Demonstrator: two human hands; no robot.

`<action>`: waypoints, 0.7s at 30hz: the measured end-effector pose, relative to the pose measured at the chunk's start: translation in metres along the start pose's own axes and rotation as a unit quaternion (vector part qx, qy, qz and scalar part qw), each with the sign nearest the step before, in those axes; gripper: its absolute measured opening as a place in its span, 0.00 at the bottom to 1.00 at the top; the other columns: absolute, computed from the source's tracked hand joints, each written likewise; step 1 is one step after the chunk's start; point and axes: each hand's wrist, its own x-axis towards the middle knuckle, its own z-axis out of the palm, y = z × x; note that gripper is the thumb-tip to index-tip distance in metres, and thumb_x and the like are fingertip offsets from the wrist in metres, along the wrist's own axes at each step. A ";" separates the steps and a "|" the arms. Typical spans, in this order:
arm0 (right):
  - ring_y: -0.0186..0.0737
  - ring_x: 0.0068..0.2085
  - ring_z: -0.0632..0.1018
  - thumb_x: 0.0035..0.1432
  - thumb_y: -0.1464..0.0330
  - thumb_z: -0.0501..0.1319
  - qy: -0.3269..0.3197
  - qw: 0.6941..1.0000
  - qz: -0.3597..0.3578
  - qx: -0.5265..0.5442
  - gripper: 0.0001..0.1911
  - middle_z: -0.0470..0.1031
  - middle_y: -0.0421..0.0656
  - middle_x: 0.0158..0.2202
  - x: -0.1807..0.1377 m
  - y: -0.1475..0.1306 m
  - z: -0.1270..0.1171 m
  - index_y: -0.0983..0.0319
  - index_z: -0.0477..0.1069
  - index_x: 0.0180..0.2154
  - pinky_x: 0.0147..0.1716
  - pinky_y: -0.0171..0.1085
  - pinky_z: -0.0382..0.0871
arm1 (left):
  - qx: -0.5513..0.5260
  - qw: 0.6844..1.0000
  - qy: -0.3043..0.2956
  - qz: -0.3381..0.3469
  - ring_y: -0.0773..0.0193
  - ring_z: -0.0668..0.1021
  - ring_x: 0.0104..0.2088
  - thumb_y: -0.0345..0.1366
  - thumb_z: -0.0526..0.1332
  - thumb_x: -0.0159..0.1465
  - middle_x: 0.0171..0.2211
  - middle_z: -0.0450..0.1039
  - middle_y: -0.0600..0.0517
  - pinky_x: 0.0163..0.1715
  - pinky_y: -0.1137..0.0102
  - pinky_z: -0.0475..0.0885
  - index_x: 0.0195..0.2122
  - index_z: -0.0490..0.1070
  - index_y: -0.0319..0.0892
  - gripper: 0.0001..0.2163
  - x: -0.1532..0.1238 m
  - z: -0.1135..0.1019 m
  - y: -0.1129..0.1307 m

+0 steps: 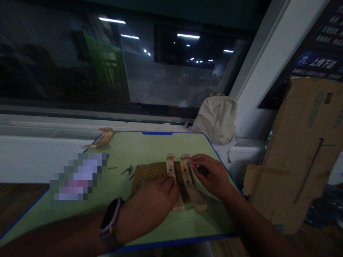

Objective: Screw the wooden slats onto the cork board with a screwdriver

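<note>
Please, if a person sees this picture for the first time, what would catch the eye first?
Probably the two pale wooden pieces side by side on a brown board, the left hand over the left one, the right hand, holding a dark object, near the other's far end. Next, the beige backpack beyond the green table's far right corner.

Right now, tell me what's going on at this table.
A person's left hand rests on one pale, curved wooden strip lying over a brown, flat board. Their right hand, holding a small black object, is at the far end of a second matching strip. Slim dark pieces lie loose on the pale-green, blue-edged tabletop.
</note>
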 end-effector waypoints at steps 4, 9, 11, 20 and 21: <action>0.39 0.39 0.82 0.54 0.81 0.58 -0.004 1.000 0.004 0.000 0.15 0.81 0.45 0.37 0.000 0.001 0.001 0.58 0.71 0.40 0.39 0.36 0.78 | 0.010 1.000 0.009 0.005 0.52 0.77 0.47 0.21 0.58 0.65 0.45 0.75 0.40 0.50 0.57 0.75 0.46 0.72 0.33 0.09 0.000 0.004 -0.001; 0.39 0.41 0.82 0.54 0.81 0.58 -0.017 1.000 0.005 0.002 0.14 0.81 0.45 0.37 -0.001 0.002 0.001 0.59 0.71 0.40 0.40 0.37 0.78 | 0.009 1.000 0.003 -0.002 0.54 0.77 0.47 0.21 0.56 0.65 0.46 0.75 0.42 0.50 0.59 0.75 0.45 0.71 0.35 0.10 0.001 0.003 -0.003; 0.40 0.41 0.82 0.54 0.80 0.58 -0.020 1.000 0.006 0.002 0.14 0.81 0.45 0.37 -0.001 0.002 0.001 0.58 0.71 0.39 0.39 0.37 0.78 | 0.012 1.000 0.008 -0.004 0.53 0.77 0.48 0.20 0.55 0.65 0.46 0.75 0.42 0.50 0.58 0.75 0.46 0.71 0.35 0.11 0.001 0.004 -0.004; 0.39 0.39 0.82 0.54 0.81 0.59 -0.014 1.000 0.011 0.015 0.14 0.80 0.45 0.37 -0.002 0.003 0.003 0.58 0.72 0.39 0.38 0.37 0.78 | -0.002 1.000 0.002 -0.007 0.52 0.78 0.44 0.19 0.54 0.63 0.43 0.75 0.42 0.45 0.57 0.77 0.44 0.71 0.35 0.12 0.000 0.004 -0.005; 0.39 0.39 0.82 0.54 0.81 0.59 -0.014 1.000 0.010 0.016 0.14 0.80 0.45 0.37 -0.002 0.003 0.003 0.58 0.71 0.39 0.38 0.37 0.78 | -0.003 1.000 -0.002 -0.005 0.52 0.78 0.44 0.19 0.54 0.63 0.43 0.75 0.42 0.45 0.57 0.77 0.44 0.71 0.35 0.12 0.000 0.002 -0.005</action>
